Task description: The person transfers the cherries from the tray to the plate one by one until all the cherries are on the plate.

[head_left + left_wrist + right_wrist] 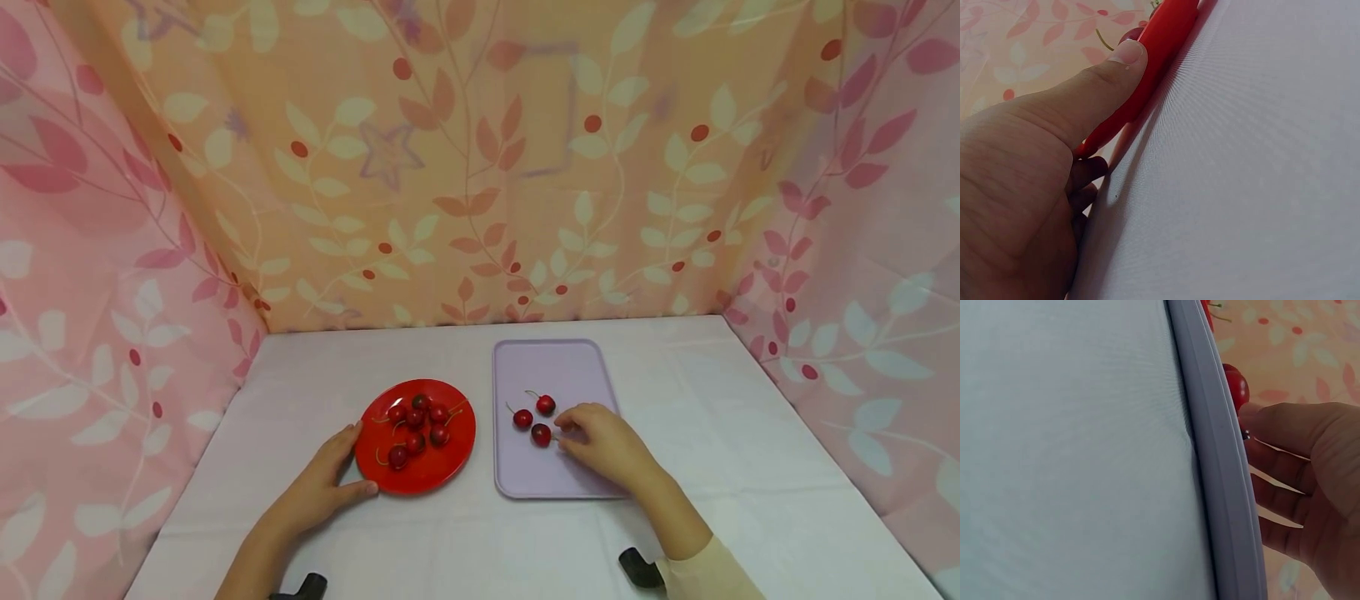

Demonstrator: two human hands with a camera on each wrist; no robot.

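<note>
A red plate [435, 472] with several cherries [417, 421] lies left of centre on the table. My left hand [358, 462] grips its near left rim; the left wrist view shows the thumb [1124, 57] lying on the red plate's rim [1160, 44] and the fingers curled below. To the right is a lilac tray [555, 362] with three cherries. My right hand [564, 433] rests on it, fingers curled, pinching the stem of the nearest cherry [542, 434]. In the right wrist view the thumb touches that cherry [1237, 384] behind the tray's rim [1210, 425].
A white cloth covers the table [750, 433]. Leaf-patterned curtains [480, 167] close it in at the back and on both sides. Two other cherries [545, 404] lie just beyond the held one on the tray.
</note>
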